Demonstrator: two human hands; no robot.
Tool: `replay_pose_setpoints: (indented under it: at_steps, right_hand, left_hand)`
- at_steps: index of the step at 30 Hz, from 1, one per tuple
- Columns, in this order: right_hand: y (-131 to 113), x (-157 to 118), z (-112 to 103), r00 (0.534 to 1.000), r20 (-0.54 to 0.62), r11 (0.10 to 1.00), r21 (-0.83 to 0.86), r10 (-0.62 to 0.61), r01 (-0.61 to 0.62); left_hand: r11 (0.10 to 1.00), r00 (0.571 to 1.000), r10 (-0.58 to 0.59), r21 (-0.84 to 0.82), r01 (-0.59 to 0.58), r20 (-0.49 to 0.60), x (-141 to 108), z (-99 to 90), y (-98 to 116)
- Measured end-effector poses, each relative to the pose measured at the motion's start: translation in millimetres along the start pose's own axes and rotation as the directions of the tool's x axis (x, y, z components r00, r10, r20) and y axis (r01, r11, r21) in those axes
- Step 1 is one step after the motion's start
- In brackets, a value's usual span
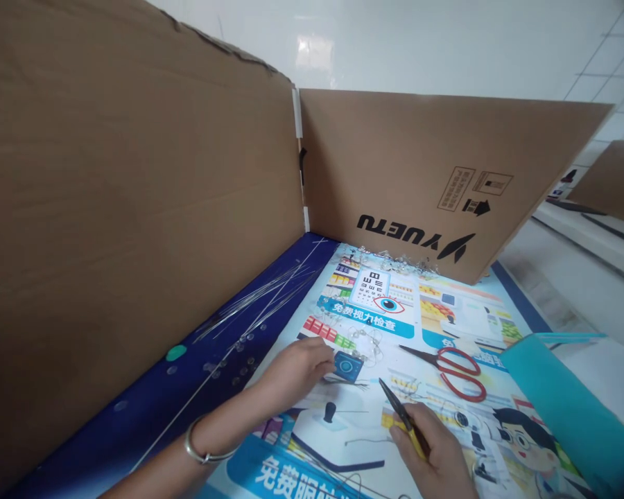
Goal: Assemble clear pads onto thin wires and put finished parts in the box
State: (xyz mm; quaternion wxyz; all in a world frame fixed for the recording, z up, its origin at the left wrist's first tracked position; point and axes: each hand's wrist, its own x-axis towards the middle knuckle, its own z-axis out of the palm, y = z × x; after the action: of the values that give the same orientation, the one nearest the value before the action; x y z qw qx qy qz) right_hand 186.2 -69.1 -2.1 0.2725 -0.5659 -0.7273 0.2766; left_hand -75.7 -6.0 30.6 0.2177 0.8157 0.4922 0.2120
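My right hand [431, 450] is wrapped round pliers [396, 407] with dark pointed jaws and yellow handles, the tips aimed up and left. On the printed sheet, my left hand [306, 364] has its fingers curled and pressed together; whatever they may pinch is hidden or too small to name. Just right of those fingers lies a loose cluster of clear beads and thin wire [368, 345]. Red-handled scissors [455, 369] lie on the sheet beyond the pliers, blades pointing left. A bent piece of wire [369, 441] rests between my two hands.
Tall cardboard panels stand at the left [135, 173] and the back [395, 159]. Long thin wires [265, 298], several clear discs [239, 360] and a green disc [176, 353] lie on the blue strip. More clear pieces [395, 262] line the back panel. A teal-edged folder [566, 409] is at right.
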Motion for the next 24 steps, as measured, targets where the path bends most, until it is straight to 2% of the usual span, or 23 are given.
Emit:
replay_pose_setpoints:
  at_steps: [5, 9, 20, 24]
  right_hand:
    - [3, 1, 3, 0.998, -0.038, 0.997, 0.06, 0.045, -0.043]
    - [2, 2, 4, 0.994, -0.08, 0.992, 0.102, 0.076, -0.068]
    - [-1, 2, 4, 0.992, -0.095, 0.989, 0.13, 0.08, -0.067]
    - [2, 3, 1, 0.998, -0.045, 0.996, 0.08, 0.054, -0.05]
  left_hand:
    - [1.0, 1.0, 0.001, 0.017, -0.001, -0.002, 1, 28.7, 8]
    - [0.999, 1.0, 0.017, 0.046, -0.016, -0.004, 3, 40.8, 7]
    - [0.997, 0.999, -0.019, 0.077, 0.017, 0.027, -1, 35.3, 9]
    - [0.988, 0.997, -0.073, 0.139, 0.072, 0.0, -1, 36.1, 12]
